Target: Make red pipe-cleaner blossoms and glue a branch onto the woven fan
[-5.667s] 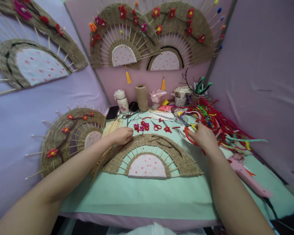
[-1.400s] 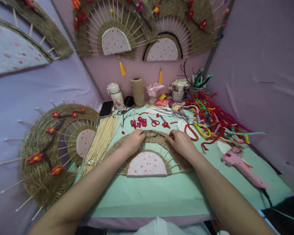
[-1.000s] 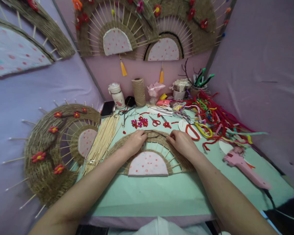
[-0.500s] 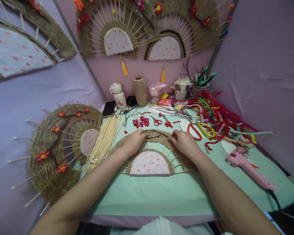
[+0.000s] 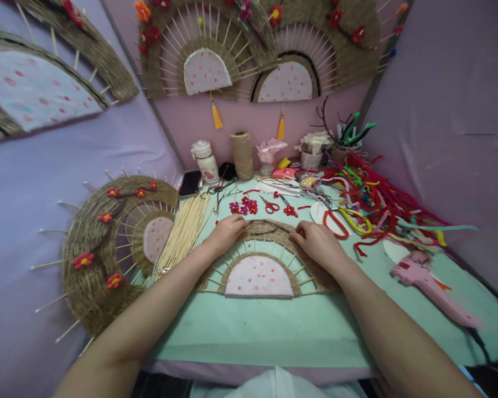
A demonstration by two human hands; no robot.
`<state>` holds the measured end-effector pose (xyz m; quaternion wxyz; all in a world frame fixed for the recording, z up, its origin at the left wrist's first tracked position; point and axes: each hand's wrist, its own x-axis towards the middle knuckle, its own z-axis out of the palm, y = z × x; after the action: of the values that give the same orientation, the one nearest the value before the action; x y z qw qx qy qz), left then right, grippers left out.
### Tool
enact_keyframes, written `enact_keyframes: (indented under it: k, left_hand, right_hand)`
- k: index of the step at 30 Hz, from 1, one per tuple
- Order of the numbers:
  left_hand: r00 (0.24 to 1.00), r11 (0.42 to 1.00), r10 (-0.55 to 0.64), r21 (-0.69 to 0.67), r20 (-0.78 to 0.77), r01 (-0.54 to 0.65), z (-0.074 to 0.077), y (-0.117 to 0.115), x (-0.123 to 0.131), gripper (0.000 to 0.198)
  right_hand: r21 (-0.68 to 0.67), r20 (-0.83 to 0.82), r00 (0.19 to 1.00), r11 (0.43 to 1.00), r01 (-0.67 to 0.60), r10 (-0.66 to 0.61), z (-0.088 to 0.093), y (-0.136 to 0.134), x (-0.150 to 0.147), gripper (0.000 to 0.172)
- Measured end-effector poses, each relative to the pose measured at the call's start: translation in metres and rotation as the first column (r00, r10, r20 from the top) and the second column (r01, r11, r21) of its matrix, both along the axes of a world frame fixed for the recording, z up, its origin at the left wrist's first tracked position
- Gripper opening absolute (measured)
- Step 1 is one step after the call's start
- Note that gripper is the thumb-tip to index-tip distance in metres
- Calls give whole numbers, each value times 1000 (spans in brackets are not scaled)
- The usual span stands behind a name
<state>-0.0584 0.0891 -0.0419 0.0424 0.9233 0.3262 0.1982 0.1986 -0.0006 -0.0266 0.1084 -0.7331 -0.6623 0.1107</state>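
A half-round fan of woven twine (image 5: 269, 225) lies on the table, with thin sticks and a pale, red-dotted half-disc (image 5: 259, 276) at its base. A thin dark twig (image 5: 276, 225) runs along the upper part of the twine band, between my two hands. At its left end, my left hand (image 5: 228, 232) has its fingers pinched together at the band's top edge. My right hand (image 5: 317, 240) is closed at the twig's right end, thumb and forefinger together against the band. My fingers partly hide both ends of the twig.
Red beaded flowers (image 5: 244, 206) and red-handled scissors (image 5: 270, 205) lie beyond the fan. Thin sticks (image 5: 182, 226) and a finished flowered fan (image 5: 95, 237) are at left. Tangled pipe cleaners (image 5: 369, 188) and a pink glue gun (image 5: 435, 293) sit at right. A twine spool (image 5: 242, 155) stands behind.
The whole view has shifted slightly, so everything sits a little further right. Both hands keep nearly the same places on the fan.
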Motion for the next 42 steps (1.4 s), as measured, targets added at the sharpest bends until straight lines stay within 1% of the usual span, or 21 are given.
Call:
enact_keyframes:
  k: [4,9,12,15,17,20,22,23,25,30,34,42]
  left_hand:
    - [998,997,-67,-30,14,68,-8,5,4,19]
    - [994,997,-48,-53,101,53,-16,9,6,18]
    - [989,996,-49,-67,136,59,-15,9,8,15]
    - [989,993,-50,-101,139,65,-6,3,7,16]
    - [990,993,-2,-114,142,19,4,-3,2,18]
    - [980,985,148,-108,135,-134,18,-14,-9,19]
    - [967,968,236,-115,99,-225,24,-21,-15,17]
    - [962,959,263,-128,76,-252,25,-23,-16,16]
    - [959,949,280,-161,30,-272,24,-26,-16,15]
    - [968,949,246,-188,-57,-252,12,-24,-6,13]
    - [970,953,231,-185,-76,-242,7,-20,-2,14]
    - [968,956,234,-159,-92,-246,3,-18,0,14]
  right_hand:
    - [1,9,1000,1000,-14,14,-2,1,2,23]
    - [-12,10,1000,1000,-16,16,-3,1,3,23]
    - [-14,10,1000,1000,-13,13,-2,1,2,23]
    - [-12,12,1000,1000,-9,9,-1,1,2,23]
    - [-4,6,1000,1000,-7,7,-1,0,2,23]
    - [7,1,1000,1000,-1,1,0,0,3,23]
    - [7,4,1000,1000,3,-3,0,0,2,24]
    - [8,7,1000,1000,2,-2,0,0,2,24]
    - [8,10,1000,1000,-6,6,0,-1,2,23]
    - [19,2,1000,1000,-21,21,-1,-1,3,22]
    - [19,-2,999,999,-32,33,0,-1,2,22]
    - [15,-3,999,999,-42,42,1,-3,-1,22]
